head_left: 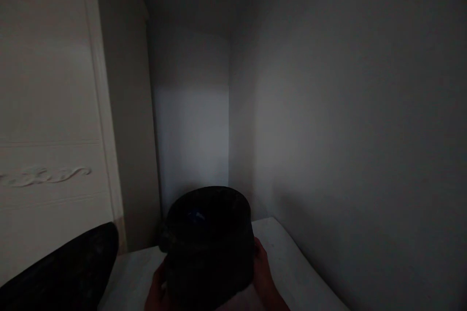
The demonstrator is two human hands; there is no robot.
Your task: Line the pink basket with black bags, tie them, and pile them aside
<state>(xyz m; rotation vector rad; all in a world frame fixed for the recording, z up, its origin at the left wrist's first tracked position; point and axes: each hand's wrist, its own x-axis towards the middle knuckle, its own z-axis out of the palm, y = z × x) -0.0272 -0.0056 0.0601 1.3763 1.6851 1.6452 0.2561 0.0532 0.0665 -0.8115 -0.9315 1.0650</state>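
A dark round container (211,267) with an open top is held up between my two hands, low in the middle of the head view. Inside it a small blue thing (197,215) shows faintly; the rest of the inside is too dark to make out. My left hand (159,286) presses on its left side, and my right hand (261,265) grips the right side, with the fingers partly hidden behind it. Beneath and behind the container lies a pale flat surface (282,252).
A large dark object (69,272) with a curved edge stands at the lower left. Behind it rises a white cabinet (54,107) with a carved ornament. Pale walls (328,107) meet in a corner beyond the surface. The room is dim.
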